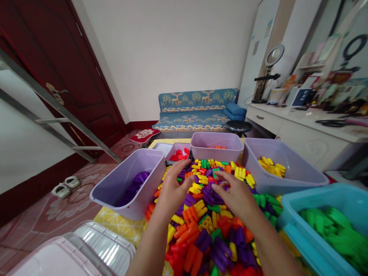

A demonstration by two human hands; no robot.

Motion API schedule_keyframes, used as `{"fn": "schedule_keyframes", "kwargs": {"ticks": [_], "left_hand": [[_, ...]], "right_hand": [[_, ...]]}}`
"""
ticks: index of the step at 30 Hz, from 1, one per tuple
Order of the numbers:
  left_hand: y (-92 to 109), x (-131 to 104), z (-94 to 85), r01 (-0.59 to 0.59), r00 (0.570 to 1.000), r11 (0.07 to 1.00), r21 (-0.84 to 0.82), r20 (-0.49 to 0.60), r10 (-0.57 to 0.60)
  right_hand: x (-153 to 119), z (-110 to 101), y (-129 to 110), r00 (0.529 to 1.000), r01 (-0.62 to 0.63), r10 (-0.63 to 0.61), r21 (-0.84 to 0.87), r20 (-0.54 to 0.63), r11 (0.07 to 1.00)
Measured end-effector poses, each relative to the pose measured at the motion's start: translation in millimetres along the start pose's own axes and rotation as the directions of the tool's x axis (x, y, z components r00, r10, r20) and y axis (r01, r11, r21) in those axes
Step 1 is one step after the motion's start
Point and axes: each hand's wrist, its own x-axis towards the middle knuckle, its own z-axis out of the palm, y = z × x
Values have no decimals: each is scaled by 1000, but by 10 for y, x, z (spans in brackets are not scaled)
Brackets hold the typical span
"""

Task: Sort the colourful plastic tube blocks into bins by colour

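Both hands are over the pile of plastic peg blocks (pixel 207 222) on the desk. The left hand (pixel 172 189) has its fingers spread and half curled, resting on purple and yellow blocks; I cannot tell if it holds one. The right hand (pixel 234 195) pinches with bent fingertips at purple blocks (pixel 211 193) lying just in front of it, between both hands. The blocks lie in all directions. The bin with purple blocks (pixel 126 184) is on the left, nearer to the left hand; the bin with yellow blocks (pixel 284 168) and the blue bin with green blocks (pixel 324 226) stand on the right.
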Motion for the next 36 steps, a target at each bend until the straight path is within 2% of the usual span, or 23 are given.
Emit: {"fn": "schedule_keyframes", "kwargs": {"ticks": [1, 3, 5, 6, 8, 10, 13, 16, 19, 25, 28, 31, 34, 36], "left_hand": [[-78, -23, 84, -11, 995, 990, 142, 99, -4], [-231, -75, 263, 24, 957, 944, 330, 264, -116], [-354, -116, 425, -7, 913, 923, 386, 379, -152], [-395, -126, 487, -20, 913, 921, 389, 382, -141], [-435, -120, 565, -15, 945, 945, 326, 314, -93], [-430, -88, 587, -15, 976, 982, 189, 214, -27], [-380, -35, 569, -46, 992, 996, -72, 111, 54], [-307, -15, 540, -47, 995, 968, -245, 74, 67], [-216, -22, 504, -30, 996, 947, -321, 75, 57], [-24, -53, 423, -54, 992, 939, -341, 87, 88], [65, -60, 394, -79, 993, 936, -342, 55, 104], [122, -46, 359, -124, 991, 945, -304, 4, 131], [72, -23, 327, -182, 983, 967, -180, -37, 179], [-41, -18, 314, -182, 983, 980, -77, -14, 182]], "right_hand": [[-8, 77, 63, 992, -15, 30, -123, 119, 992], [-29, 244, 172, 964, 11, 63, -275, 257, 961], [-43, 388, 239, 949, 36, 73, -336, 305, 941], [-43, 436, 252, 950, 37, 68, -329, 303, 944], [-27, 475, 240, 967, 20, 41, -232, 253, 973], [3, 445, 190, 987, 3, 2, -35, 160, 999], [43, 338, 86, 999, 28, -35, 251, 20, 968], [47, 237, -4, 996, 86, -72, 359, -53, 929], [26, 163, -72, 992, 125, -103, 395, -78, 910], [-19, 45, -194, 986, 157, -121, 418, -111, 895], [-39, -11, -237, 982, 172, -121, 411, -146, 895], [-49, -52, -256, 984, 134, -69, 430, -163, 893], [-25, -51, -205, 987, 81, -17, 400, -160, 913], [11, -18, -99, 987, 80, -29, 320, -161, 944]]}}
